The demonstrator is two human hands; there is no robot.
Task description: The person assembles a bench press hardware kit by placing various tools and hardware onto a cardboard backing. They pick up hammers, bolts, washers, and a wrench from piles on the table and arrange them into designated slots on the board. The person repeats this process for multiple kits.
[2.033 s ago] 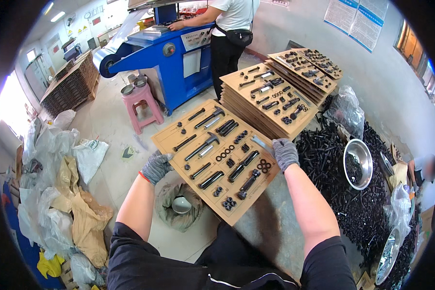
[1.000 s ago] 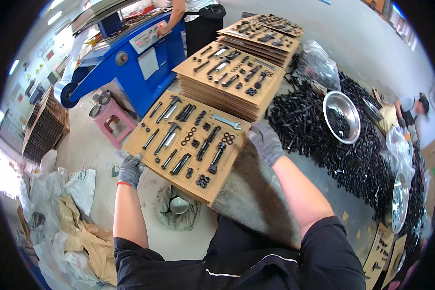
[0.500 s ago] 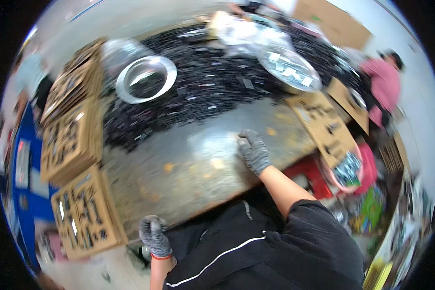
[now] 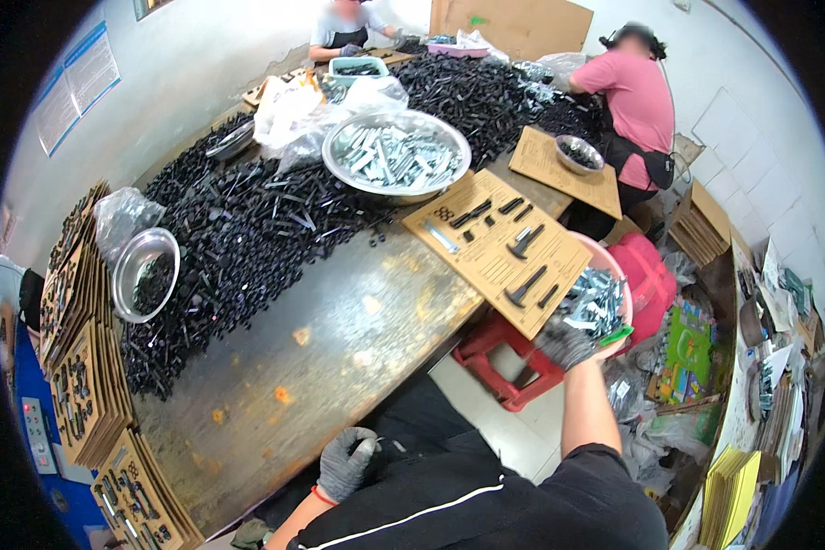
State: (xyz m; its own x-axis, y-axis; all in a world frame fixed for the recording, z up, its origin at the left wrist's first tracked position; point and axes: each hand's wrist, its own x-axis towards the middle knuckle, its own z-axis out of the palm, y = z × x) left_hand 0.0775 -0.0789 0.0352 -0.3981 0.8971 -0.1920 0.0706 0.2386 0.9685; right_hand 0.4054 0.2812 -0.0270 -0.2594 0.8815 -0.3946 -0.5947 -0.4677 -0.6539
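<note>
My right hand [image 4: 566,343], in a grey glove, is at the near side of a pink basin [image 4: 621,284] filled with silver metal pieces [image 4: 598,302]. It lies close to the lower corner of a cardboard sheet [image 4: 486,266]; its fingers are blurred and partly hidden. On that sheet sit several black parts and one silver strip, in separate places. My left hand [image 4: 346,464], gloved in grey with a red cuff, hovers in front of my body by the table's near edge. Its fingers are curled closed, and what they hold, if anything, is hidden.
Black parts [image 4: 247,229] are heaped across the table [image 4: 312,367]. A steel bowl [image 4: 330,151] of silver pieces and another steel bowl [image 4: 174,261] stand there. Stacked cardboard sheets [image 4: 82,403] rise at left. A red stool [image 4: 513,362] stands below. Two co-workers [image 4: 628,101] work at the far side.
My view has swung to the right. My right hand has gone from above the bare tabletop to the pink basin at the right. My left hand stays low near my body.
</note>
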